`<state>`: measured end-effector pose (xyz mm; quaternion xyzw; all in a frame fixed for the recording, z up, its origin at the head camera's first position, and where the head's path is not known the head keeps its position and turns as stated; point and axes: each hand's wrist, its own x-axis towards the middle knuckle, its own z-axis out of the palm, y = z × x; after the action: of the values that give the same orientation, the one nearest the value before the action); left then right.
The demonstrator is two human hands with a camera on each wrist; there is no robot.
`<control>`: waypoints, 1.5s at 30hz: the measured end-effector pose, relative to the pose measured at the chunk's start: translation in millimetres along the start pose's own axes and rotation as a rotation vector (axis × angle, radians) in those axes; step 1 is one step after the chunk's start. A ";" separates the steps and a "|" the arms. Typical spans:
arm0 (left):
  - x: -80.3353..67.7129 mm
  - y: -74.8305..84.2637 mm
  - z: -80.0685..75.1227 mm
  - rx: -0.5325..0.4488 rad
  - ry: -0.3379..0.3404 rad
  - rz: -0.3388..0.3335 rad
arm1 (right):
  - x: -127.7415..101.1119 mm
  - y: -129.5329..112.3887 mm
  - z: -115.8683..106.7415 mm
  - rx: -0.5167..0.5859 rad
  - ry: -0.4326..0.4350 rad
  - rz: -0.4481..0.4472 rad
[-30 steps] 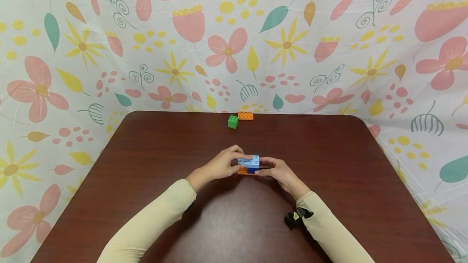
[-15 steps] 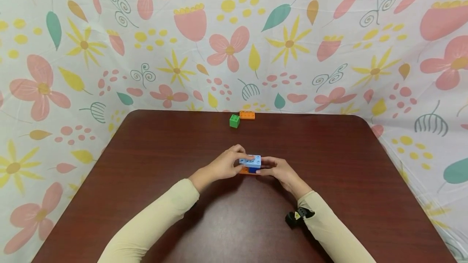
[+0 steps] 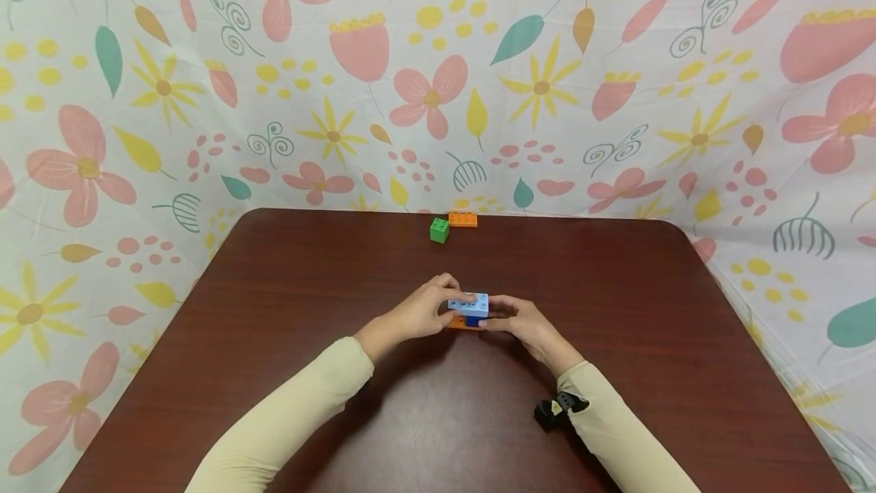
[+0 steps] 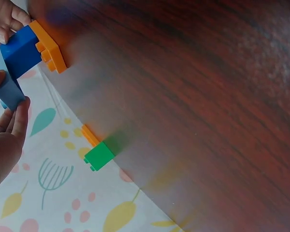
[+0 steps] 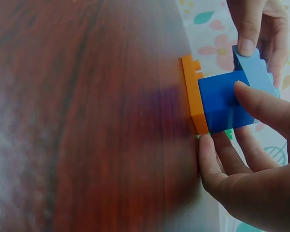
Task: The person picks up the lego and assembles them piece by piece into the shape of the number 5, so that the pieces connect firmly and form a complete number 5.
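A small stack of toy building bricks sits mid-table, between both hands. At its bottom is an orange plate (image 5: pixel 193 96) with part of its studs showing. Standing on that is a dark blue brick (image 5: pixel 222 99), and on top a light blue brick (image 3: pixel 480 309) overhangs it to the left. My left hand (image 3: pixel 419 310) pinches the overhanging end of the light blue brick between thumb and fingers. From the right, my right hand (image 3: pixel 528 326) holds the dark blue brick, thumb on its near face and fingers behind. In the right wrist view, one fingertip touches the orange plate's end.
Near the table's far edge stand a green brick (image 3: pixel 439 230) and, just behind it to the right, another orange plate (image 3: pixel 464 220). A flower-patterned cloth (image 3: pixel 424 36) hangs behind the brown table (image 3: pixel 582 272). A black strap device (image 3: pixel 557 409) is on the right wrist.
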<state>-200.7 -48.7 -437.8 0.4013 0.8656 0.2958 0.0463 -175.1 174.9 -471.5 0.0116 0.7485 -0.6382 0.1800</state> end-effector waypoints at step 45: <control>3.3 -7.6 -4.7 -0.088 -0.062 -0.001 | 3.6 -0.7 0.6 0.021 -0.047 -0.067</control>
<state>-209.5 -52.3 -437.6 0.4073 0.8502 0.3211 0.0907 -178.5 173.4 -472.0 -0.0262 0.7373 -0.6517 0.1760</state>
